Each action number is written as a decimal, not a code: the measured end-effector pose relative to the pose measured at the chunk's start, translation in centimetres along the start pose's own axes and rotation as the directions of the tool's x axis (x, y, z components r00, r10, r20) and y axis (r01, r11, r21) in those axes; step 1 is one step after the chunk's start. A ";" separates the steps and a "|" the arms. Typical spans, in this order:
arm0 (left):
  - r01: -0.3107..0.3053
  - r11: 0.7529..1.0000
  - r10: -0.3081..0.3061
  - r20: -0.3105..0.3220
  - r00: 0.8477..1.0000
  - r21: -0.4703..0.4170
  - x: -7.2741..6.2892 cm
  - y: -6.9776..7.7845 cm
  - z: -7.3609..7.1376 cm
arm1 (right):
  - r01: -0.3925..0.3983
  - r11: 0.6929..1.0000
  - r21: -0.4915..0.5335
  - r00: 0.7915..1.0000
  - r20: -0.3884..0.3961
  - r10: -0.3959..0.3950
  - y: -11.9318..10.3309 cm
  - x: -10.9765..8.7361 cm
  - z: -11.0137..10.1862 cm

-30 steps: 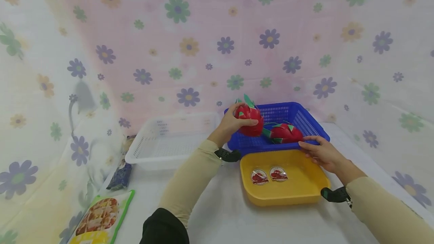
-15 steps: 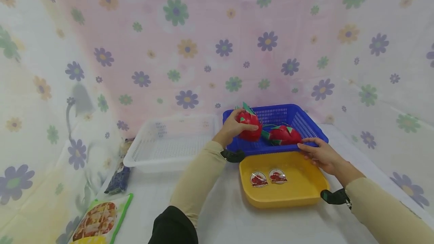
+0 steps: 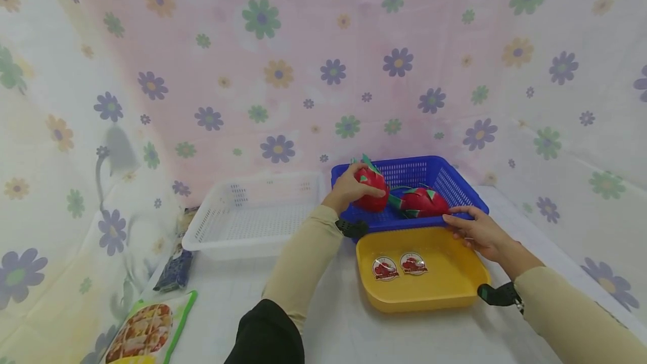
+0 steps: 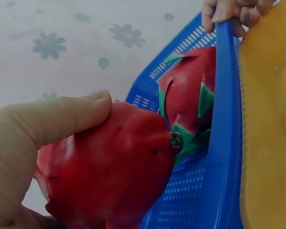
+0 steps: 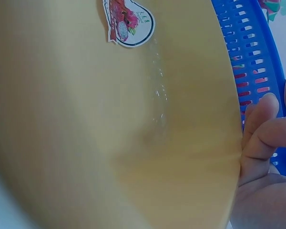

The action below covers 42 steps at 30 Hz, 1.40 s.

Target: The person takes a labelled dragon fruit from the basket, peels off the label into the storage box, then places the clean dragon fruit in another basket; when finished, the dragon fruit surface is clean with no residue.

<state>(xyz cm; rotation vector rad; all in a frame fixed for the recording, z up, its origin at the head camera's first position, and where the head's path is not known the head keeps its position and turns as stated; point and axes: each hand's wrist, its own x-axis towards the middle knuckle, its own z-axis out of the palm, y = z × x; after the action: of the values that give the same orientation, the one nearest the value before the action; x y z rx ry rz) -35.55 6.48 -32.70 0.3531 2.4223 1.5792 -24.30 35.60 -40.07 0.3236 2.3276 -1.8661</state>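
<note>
A red dragon fruit (image 3: 371,202) with green leaf tips is gripped by my left hand (image 3: 347,189), over the left part of the blue basket (image 3: 452,183). In the left wrist view my thumb lies along its top, and the dark stem end faces right. Whether the fruit touches the basket floor is hidden. A second dragon fruit (image 3: 425,203) lies on its side in that basket, leaves pointing left. My right hand (image 3: 482,233) pinches the basket's front rim near its right corner, thumb on top and fingers outside, as the left wrist view shows.
In front of the blue basket stands a yellow tray (image 3: 429,301) with two dragon-fruit stickers (image 3: 399,268) inside. A white basket (image 3: 222,243) is to the left. Further left lie a dark blue packet (image 3: 174,269) and a green-edged food bag (image 3: 146,330). A flowered cloth (image 3: 303,122) hangs behind.
My left hand has lowered the dragon fruit slightly into the blue basket's left part, the forearm swinging right. The right hand keeps its hold on the rim. The head view has shifted a little.
</note>
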 end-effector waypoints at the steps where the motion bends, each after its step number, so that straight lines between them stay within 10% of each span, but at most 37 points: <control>1: 0.001 1.000 -0.001 0.002 1.000 0.009 0.0 -0.1 0.1 | 0.000 1.000 -0.004 1.000 -0.001 0.000 0.0 0.0 0.0; 23: 0.086 0.990 -0.083 -0.031 0.996 0.115 0.1 -0.7 1.0 | -0.016 1.000 -0.017 1.000 -0.012 0.016 0.2 0.0 0.0; 31: -0.011 0.994 0.022 -0.099 0.995 0.111 0.2 -0.1 0.4 | -0.012 0.999 -0.037 1.000 -0.028 0.011 0.1 0.0 0.1; 42: -0.003 0.998 0.006 -0.051 0.999 0.064 -0.3 -0.7 0.1 | -0.011 0.999 -0.043 1.000 -0.028 0.010 0.0 0.0 0.2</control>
<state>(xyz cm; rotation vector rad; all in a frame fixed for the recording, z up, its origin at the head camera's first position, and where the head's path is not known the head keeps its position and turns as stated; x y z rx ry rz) -35.26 6.23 -33.37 0.3334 2.5166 1.5334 -24.34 35.37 -40.16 0.3584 2.3759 -1.8146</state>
